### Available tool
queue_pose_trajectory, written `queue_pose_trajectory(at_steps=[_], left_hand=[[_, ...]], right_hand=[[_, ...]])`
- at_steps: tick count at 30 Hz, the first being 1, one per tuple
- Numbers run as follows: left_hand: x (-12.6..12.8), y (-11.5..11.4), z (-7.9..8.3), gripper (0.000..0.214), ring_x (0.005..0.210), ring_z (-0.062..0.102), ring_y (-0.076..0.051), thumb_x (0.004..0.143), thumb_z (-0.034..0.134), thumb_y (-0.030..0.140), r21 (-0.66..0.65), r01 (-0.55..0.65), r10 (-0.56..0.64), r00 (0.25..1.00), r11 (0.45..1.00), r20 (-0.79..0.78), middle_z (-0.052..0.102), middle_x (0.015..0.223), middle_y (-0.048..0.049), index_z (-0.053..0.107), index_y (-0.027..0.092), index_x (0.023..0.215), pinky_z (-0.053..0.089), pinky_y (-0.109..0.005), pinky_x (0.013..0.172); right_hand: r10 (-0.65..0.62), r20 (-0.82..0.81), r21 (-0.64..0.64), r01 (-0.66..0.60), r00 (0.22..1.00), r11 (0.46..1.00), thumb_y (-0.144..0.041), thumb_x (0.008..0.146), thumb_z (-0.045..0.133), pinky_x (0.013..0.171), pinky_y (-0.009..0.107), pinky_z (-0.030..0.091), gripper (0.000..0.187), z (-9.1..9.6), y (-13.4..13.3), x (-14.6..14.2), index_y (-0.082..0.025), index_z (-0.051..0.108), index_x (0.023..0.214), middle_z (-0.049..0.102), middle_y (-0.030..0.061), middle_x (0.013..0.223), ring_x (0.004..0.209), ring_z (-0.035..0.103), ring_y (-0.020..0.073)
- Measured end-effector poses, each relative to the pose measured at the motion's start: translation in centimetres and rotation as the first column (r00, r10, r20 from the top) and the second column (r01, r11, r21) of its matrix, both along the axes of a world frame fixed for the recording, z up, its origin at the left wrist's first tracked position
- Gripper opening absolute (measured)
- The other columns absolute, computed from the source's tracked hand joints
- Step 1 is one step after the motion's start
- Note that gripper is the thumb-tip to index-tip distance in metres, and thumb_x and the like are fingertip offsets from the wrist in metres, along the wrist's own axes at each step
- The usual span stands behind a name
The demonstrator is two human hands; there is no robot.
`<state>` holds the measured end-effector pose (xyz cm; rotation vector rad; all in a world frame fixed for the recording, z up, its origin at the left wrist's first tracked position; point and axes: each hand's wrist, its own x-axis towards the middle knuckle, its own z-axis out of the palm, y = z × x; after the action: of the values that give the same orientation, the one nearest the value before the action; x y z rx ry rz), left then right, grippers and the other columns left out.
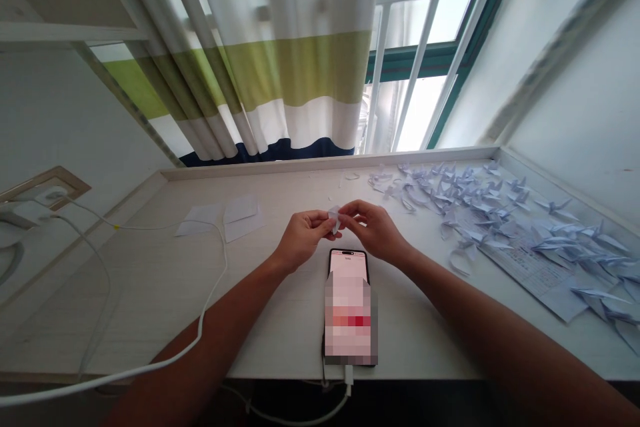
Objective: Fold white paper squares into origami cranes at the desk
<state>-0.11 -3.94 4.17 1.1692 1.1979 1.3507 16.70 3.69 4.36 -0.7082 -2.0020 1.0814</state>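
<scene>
A small folded piece of white paper point(334, 213) is pinched between my two hands, above the middle of the desk. My left hand point(303, 237) is closed on its left side, with thumb and fingers pressed together. From the right, my right hand point(373, 227) grips the same paper with thumb and forefinger. The fingers cover much of the paper, so its folded shape is hard to make out. Just below the hands lies a phone point(349, 263) with its screen lit and partly blurred.
Many folded paper cranes point(465, 197) crowd the desk's right side, some over a printed sheet point(537, 273). White paper squares point(243, 217) lie left of the hands. A white charging cable point(203, 320) crosses over the left forearm. A raised ledge point(280, 165) borders the desk's back, before a striped curtain point(300, 70).
</scene>
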Motion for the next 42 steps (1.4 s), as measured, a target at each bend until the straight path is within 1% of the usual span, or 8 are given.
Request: queue_pose_trajectory(at_steps=[5, 11, 16, 19, 26, 31, 36, 42], left_hand=[[0.1, -0.2, 0.1, 0.036, 0.074, 0.07, -0.017, 0.078, 0.082, 0.045, -0.019, -0.01, 0.009, 1.0, 1.0, -0.017, 0.078, 0.086, -0.0096, 0.078, 0.012, 0.093, 0.054, -0.029, 0.072], [0.1, -0.2, 0.2, 0.036, 0.071, 0.069, -0.016, 0.076, 0.083, 0.045, -0.021, -0.018, 0.018, 1.0, 1.0, 0.02, 0.078, 0.085, -0.0104, 0.079, 0.012, 0.09, 0.053, -0.028, 0.069], [0.3, -0.4, 0.2, 0.034, 0.075, 0.071, -0.017, 0.077, 0.084, 0.04, -0.05, 0.003, 0.002, 0.995, 0.999, 0.098, 0.079, 0.09, -0.0102, 0.078, 0.012, 0.096, 0.055, -0.032, 0.078], [0.5, -0.5, 0.2, 0.036, 0.08, 0.073, -0.019, 0.076, 0.086, 0.037, -0.07, 0.027, -0.02, 0.994, 0.997, 0.104, 0.079, 0.093, -0.0109, 0.077, 0.013, 0.101, 0.056, -0.034, 0.081], [0.8, -0.5, 0.0, 0.039, 0.08, 0.072, -0.019, 0.081, 0.08, 0.044, -0.08, 0.032, -0.03, 0.999, 0.996, 0.031, 0.078, 0.099, -0.0138, 0.076, 0.012, 0.104, 0.056, -0.034, 0.079], [0.9, -0.5, 0.0, 0.041, 0.083, 0.072, -0.019, 0.089, 0.069, 0.051, -0.079, 0.034, -0.024, 0.992, 0.996, 0.125, 0.077, 0.107, -0.0146, 0.077, 0.013, 0.103, 0.057, -0.034, 0.078], [1.0, -0.5, 0.0, 0.036, 0.08, 0.072, -0.017, 0.083, 0.079, 0.043, -0.07, 0.023, -0.012, 0.987, 0.997, 0.159, 0.078, 0.1, -0.0128, 0.078, 0.013, 0.102, 0.059, -0.035, 0.08], [1.1, -0.6, 0.3, 0.036, 0.079, 0.072, -0.018, 0.078, 0.083, 0.042, -0.069, 0.008, 0.003, 0.988, 0.998, 0.154, 0.079, 0.093, -0.0121, 0.078, 0.011, 0.096, 0.059, -0.037, 0.083]], right_hand=[[-0.013, -0.015, 0.001, 0.013, 1.0, 1.0, -0.026, 0.091, 0.066, 0.078, 0.036, 0.059, 0.01, 0.4, -0.2, -0.1, -0.018, 0.07, 0.086, 0.075, 0.0051, 0.082, 0.075, 0.071, 0.0182], [-0.043, -0.061, -0.019, 0.042, 0.997, 0.999, -0.028, 0.09, 0.067, 0.074, 0.036, 0.059, 0.013, 0.4, -0.7, -0.4, -0.017, 0.069, 0.084, 0.075, 0.0057, 0.077, 0.071, 0.072, 0.0192], [-0.066, -0.086, -0.017, 0.065, 0.994, 0.998, -0.028, 0.088, 0.069, 0.074, 0.036, 0.059, 0.011, 0.5, -0.6, -0.4, -0.018, 0.07, 0.084, 0.075, 0.0056, 0.078, 0.071, 0.072, 0.0193], [-0.09, -0.103, -0.037, 0.087, 0.991, 0.996, -0.028, 0.087, 0.069, 0.073, 0.036, 0.059, 0.011, 0.5, -0.5, -0.4, -0.018, 0.07, 0.084, 0.076, 0.0057, 0.08, 0.07, 0.071, 0.019], [-0.128, -0.104, -0.04, 0.124, 0.986, 0.991, -0.028, 0.086, 0.07, 0.075, 0.037, 0.058, 0.01, 0.1, -0.5, -0.4, -0.018, 0.071, 0.085, 0.076, 0.0061, 0.081, 0.075, 0.071, 0.0201], [-0.152, -0.136, -0.025, 0.15, 0.979, 0.988, -0.03, 0.086, 0.071, 0.075, 0.037, 0.058, 0.011, 0.2, -0.4, -0.4, -0.019, 0.07, 0.084, 0.076, 0.0055, 0.082, 0.075, 0.071, 0.0198], [-0.156, -0.173, -0.028, 0.153, 0.973, 0.988, -0.03, 0.086, 0.071, 0.076, 0.037, 0.058, 0.011, 0.1, -0.6, -0.5, -0.019, 0.07, 0.084, 0.076, 0.0055, 0.082, 0.075, 0.071, 0.0195], [-0.146, -0.181, -0.044, 0.14, 0.972, 0.989, -0.034, 0.086, 0.072, 0.078, 0.038, 0.058, 0.014, 0.0, -0.8, -0.6, -0.02, 0.07, 0.084, 0.075, 0.0052, 0.083, 0.077, 0.07, 0.0201]])
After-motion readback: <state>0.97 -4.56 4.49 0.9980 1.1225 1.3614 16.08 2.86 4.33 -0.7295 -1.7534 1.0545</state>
